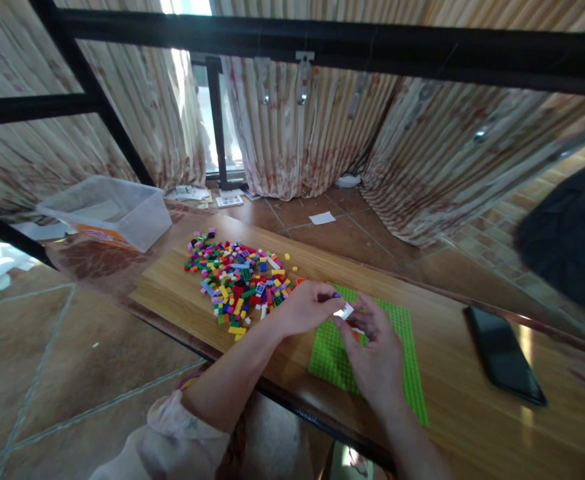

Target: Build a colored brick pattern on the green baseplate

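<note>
Here's the desk [447,373], wood-grained, stretching out both sides of the green baseplate [397,333], our landmark. Far off to the baseplate's left sits a clear plastic box [147,217], an orange label on its side. Nearer on that same left side, a scatter of bricks [242,273]: red, yellow, blue, pink, green. The baseplate itself lies flat, bright and studded, its side edges running across the desk. Well to its right, a dark phone [505,357] lies slantwise. And over the baseplate, the action! The left hand [317,307] has its fingertips pinched on a small white piece [345,311]; the right hand [375,347] grips it too, thumb and fingers closed from the other side. That piece, above the baseplate's far half, gleams with glare, tilted, rising toward the right; its long axis is too blurred to call.
</note>
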Motion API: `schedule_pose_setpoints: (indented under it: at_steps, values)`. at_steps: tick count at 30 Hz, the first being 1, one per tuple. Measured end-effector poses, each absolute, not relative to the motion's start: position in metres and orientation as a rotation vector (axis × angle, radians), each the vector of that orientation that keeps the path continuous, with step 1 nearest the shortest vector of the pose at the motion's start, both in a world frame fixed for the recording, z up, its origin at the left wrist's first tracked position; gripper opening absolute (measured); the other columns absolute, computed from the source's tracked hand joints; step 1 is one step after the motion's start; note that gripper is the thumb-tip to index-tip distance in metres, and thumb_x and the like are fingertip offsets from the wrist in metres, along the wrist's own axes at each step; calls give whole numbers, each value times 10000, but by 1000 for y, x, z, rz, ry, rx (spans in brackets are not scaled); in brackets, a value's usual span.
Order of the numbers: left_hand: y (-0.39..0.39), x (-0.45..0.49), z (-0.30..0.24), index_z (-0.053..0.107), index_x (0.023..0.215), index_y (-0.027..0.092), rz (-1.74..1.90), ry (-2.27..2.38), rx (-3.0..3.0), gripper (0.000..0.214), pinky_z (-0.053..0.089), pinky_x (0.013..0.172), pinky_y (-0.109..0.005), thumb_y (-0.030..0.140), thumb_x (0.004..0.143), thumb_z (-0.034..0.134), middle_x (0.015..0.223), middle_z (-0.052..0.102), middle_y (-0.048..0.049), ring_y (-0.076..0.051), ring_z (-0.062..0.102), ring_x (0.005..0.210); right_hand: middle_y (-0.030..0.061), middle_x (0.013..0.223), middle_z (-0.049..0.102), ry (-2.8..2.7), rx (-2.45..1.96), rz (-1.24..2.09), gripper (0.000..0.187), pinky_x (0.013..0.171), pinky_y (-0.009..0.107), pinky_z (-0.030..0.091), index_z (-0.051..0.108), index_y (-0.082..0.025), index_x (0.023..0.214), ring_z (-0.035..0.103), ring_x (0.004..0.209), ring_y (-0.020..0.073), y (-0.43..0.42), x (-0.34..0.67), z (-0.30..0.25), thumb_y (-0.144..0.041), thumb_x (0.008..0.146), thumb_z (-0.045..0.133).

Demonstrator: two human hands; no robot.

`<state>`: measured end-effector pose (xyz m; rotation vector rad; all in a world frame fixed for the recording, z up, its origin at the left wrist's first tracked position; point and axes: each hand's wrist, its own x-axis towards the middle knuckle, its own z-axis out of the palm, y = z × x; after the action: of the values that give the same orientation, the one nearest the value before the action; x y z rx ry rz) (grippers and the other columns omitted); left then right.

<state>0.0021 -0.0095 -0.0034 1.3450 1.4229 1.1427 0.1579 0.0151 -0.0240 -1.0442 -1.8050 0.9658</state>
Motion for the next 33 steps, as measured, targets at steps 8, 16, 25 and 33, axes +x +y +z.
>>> schedule_pose_setpoints:
  at_steps: [8, 16, 25, 33]
  values:
    - [-8, 8, -5, 656, 782, 127, 1142, 1353, 1261, 304, 356, 522, -200, 377, 873, 510, 617, 565, 13, -88, 479, 554, 57, 882, 741, -1497, -1036, 1321, 295, 759, 356, 556, 706, -179, 936, 686, 795, 188, 22, 160, -22, -392, 734, 728]
    - [-10, 11, -2, 635, 745, 132, 1189, 1231, 1080, 240, 364, 527, -193, 363, 805, 605, 594, 554, 26, -73, 476, 542, 38, 841, 740, -1399, -978, 1491, 268, 730, 346, 565, 720, -200, 888, 679, 753, 173, 21, 163, -15, -359, 680, 777]
    - [-13, 5, 6, 650, 822, 131, 1089, 1203, 1052, 237, 381, 521, -187, 365, 785, 643, 627, 575, 23, -69, 494, 552, 18, 802, 732, -1362, -1000, 1487, 322, 703, 309, 561, 700, -191, 894, 671, 716, 147, 23, 162, -18, -337, 634, 823]
    - [-15, 8, 4, 628, 697, 128, 1109, 1257, 1074, 197, 317, 480, -194, 317, 726, 673, 566, 543, 33, -64, 440, 510, 17, 760, 723, -1389, -991, 1537, 355, 645, 305, 560, 686, -187, 910, 667, 676, 150, 19, 162, -18, -365, 633, 819]
